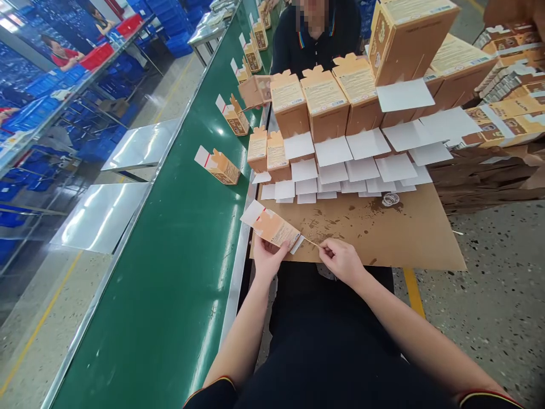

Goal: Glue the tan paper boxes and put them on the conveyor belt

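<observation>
My left hand (pixel 269 255) grips a small printed carton (pixel 275 227) near the cardboard-covered table's left edge. The carton lies tilted, its white flap with a red stripe pointing up and left. Between the fingertips of my right hand (pixel 340 258) is a thin stick (pixel 310 241), whose far end touches the carton's lower right end. A small clear round dish (pixel 390 199) sits on the cardboard sheet (pixel 417 233), among dark wet spots.
Stacked cartons with white flaps (pixel 326 111) fill the table's back. Along the left runs a green conveyor (pixel 170 272) carrying open cartons (pixel 221 167). A person (pixel 315 34) sits behind the stack. Bundled flat cartons (pixel 511 122) lie at the right.
</observation>
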`<state>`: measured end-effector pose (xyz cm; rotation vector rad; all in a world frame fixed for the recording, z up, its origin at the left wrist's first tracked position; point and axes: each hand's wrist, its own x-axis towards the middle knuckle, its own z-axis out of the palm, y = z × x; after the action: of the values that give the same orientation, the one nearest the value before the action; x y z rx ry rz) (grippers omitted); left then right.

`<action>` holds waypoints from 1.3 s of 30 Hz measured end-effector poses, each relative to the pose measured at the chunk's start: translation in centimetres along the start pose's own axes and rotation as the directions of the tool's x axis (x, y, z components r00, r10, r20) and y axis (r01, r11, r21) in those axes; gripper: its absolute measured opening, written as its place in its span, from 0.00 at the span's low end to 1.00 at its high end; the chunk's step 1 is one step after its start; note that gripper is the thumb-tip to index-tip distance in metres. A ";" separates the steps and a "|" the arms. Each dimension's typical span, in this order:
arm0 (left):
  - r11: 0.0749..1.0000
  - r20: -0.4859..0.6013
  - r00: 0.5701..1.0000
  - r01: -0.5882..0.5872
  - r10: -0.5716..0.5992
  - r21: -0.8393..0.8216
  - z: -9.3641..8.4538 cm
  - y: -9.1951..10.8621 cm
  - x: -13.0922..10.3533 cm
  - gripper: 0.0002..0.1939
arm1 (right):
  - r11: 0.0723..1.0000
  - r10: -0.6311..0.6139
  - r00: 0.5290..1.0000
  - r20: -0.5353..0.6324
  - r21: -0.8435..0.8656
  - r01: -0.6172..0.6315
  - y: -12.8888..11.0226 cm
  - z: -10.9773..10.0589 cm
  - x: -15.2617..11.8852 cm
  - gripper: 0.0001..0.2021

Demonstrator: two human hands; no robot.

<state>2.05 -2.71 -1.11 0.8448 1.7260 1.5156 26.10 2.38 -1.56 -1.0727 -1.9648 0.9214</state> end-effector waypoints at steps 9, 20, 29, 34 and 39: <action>0.961 -0.028 0.992 -0.109 0.119 0.255 1.1 1.0 -2.6 0.36 | 0.994 0.108 0.976 -0.191 0.049 -0.100 -0.6 -3.9 -2.4 0.11; 0.960 0.010 0.999 -0.044 0.043 0.276 0.3 1.6 -2.1 0.40 | 0.984 0.171 0.942 -0.288 0.101 -0.148 -1.3 -5.0 -3.2 0.16; 0.953 0.069 0.997 -0.051 0.032 0.298 -0.1 2.5 -1.9 0.36 | 0.980 0.181 0.954 -0.239 0.128 -0.154 -1.7 -5.1 -3.1 0.13; 0.949 0.056 0.998 -0.057 0.042 0.310 0.3 2.1 -1.9 0.36 | 0.983 0.172 0.955 -0.243 0.113 -0.148 -1.7 -4.9 -3.3 0.12; 0.966 0.060 0.998 0.000 -0.016 0.258 -0.4 2.1 -1.3 0.39 | 0.981 0.184 0.951 -0.247 0.108 -0.162 -2.0 -5.0 -3.0 0.13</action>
<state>2.54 -3.74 1.11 1.0025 1.9048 1.2619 30.71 0.18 1.85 -1.2618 -1.6252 0.9012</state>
